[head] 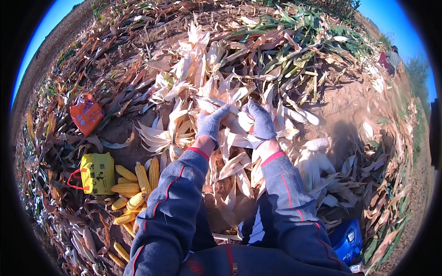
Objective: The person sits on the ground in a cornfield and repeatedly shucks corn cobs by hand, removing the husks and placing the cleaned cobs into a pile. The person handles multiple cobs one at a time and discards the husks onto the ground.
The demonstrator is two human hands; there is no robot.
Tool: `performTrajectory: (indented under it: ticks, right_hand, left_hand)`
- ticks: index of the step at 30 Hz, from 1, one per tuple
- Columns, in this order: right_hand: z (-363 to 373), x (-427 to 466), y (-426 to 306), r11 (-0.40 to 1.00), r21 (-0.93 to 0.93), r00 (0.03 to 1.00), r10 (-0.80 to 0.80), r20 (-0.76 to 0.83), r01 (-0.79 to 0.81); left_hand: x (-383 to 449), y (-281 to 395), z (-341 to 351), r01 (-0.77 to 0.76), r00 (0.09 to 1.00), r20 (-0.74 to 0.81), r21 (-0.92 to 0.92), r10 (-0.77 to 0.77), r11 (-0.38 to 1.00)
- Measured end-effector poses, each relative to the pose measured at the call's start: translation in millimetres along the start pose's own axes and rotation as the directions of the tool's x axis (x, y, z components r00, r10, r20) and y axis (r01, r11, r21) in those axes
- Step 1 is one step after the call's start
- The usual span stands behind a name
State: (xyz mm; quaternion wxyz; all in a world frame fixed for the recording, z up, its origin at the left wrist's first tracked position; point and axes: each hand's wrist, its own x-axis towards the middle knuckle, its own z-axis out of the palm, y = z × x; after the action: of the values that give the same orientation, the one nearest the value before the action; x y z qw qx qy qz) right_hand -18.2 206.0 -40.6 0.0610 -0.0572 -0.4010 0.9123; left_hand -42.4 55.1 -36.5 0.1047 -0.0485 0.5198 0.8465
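Observation:
My left hand (209, 125), in a grey knit glove, grips a husk-covered corn ear (234, 111) in front of me. The thumb lies along its top. My right hand (259, 121), gloved the same way, closes on the ear's right end, where pale husk (245, 122) bulges between the fingers. Loose husk strips hang below both hands. How much of the kernels is bare is hidden by the gloves and leaves. A heap of dry corn husks (197, 65) spreads just beyond. Beside my left forearm lies a pile of bare yellow corn cobs (142, 177).
An orange plastic bag (87, 115) and a yellow bag (98, 173) bearing writing lie at left. Unhusked ears (316, 145) lie at right, above a blue container (346, 241). Cut stalks (293, 45) cover the ground ahead. Another person (392, 60) is far off at upper right.

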Motion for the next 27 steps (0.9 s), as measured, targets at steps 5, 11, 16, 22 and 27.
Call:
performTrajectory:
  ticks: [5, 11, 16, 22, 27]
  right_hand:
    - [-56.1, 12.8, -5.1, 0.833, -0.553, 0.951, -0.166, -0.263, -0.008]
    - [-104.0, 21.5, -2.3, 0.651, -0.728, 0.865, -0.22, -0.452, -0.215]
    - [-125.3, 23.0, 10.3, 0.086, -0.974, 0.912, -0.342, -0.228, -0.212]
    - [-30.6, 12.9, 3.6, 0.495, -0.841, 0.969, -0.211, 0.128, 0.219]
    - [18.0, -9.6, -2.0, 0.497, -0.769, 0.915, -0.253, 0.314, 0.402]
  left_hand:
    - [11.9, 24.9, -23.8, -0.106, 0.972, -0.208, 0.037, 0.111, 0.994]
    - [23.7, 33.1, -50.7, -0.18, 0.959, -0.231, -0.046, 0.165, 0.983]
    - [13.0, 13.2, -29.3, -0.251, 0.963, -0.008, 0.341, 0.27, 0.906]
    - [8.3, -6.9, -25.1, -0.184, 0.983, 0.119, 0.568, 0.142, 0.802]
    - [-1.3, -6.3, -14.2, -0.241, 0.97, 0.226, 0.836, 0.091, 0.493]
